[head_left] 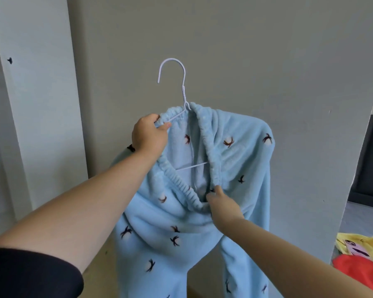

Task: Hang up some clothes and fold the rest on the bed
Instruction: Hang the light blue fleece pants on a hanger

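Light blue fleece trousers (pixel 230 160) with small dark and white motifs hang in front of me on a white wire hanger (pixel 182 87). The hanger's hook points up and left, free in the air, and its lower bar shows inside the elastic waistband. My left hand (pixel 150 136) grips the hanger's left shoulder together with the waistband at the top. Lower down, my right hand (pixel 223 206) pinches the waistband's bottom edge. The right shoulder of the hanger is hidden under the fabric.
A plain grey wall (pixel 256 50) stands straight ahead, with a white wardrobe panel (pixel 37 100) at the left. At the lower right lie a yellow garment (pixel 362 244) and a red garment (pixel 357 269). A dark opening (pixel 370 160) shows at the right edge.
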The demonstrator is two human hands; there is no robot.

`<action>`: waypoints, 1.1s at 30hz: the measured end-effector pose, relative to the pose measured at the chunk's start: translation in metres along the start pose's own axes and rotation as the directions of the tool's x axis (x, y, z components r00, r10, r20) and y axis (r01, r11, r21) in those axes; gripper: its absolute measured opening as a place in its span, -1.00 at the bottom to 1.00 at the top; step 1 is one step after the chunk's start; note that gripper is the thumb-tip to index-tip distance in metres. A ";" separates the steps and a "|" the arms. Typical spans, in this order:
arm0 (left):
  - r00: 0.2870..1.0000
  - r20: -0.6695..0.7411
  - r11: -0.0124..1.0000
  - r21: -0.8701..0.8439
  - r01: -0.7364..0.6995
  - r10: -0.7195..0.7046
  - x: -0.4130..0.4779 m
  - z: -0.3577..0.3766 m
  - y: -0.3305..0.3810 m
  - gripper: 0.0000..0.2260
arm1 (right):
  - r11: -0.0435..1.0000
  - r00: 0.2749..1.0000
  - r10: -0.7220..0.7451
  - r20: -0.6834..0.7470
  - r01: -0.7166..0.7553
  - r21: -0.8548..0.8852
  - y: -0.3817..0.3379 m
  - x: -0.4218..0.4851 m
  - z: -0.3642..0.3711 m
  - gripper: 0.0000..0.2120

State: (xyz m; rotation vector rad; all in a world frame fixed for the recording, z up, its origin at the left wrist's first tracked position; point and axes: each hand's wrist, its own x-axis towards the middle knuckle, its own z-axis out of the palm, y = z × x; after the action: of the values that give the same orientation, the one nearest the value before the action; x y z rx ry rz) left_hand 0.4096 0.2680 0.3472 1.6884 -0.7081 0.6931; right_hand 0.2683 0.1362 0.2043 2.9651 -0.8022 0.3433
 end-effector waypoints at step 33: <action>0.975 0.217 0.999 -0.007 -0.053 0.053 -0.032 0.023 -0.003 -0.61 | 0.964 0.906 0.117 -0.406 -0.006 0.266 -0.019 0.030 -0.049 -0.80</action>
State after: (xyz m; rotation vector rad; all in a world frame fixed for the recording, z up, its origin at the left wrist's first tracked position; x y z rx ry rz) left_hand 0.3930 0.2497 0.3162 1.7667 -0.9093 0.5497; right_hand 0.2934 0.1435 0.2585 2.9153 -0.8483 1.1260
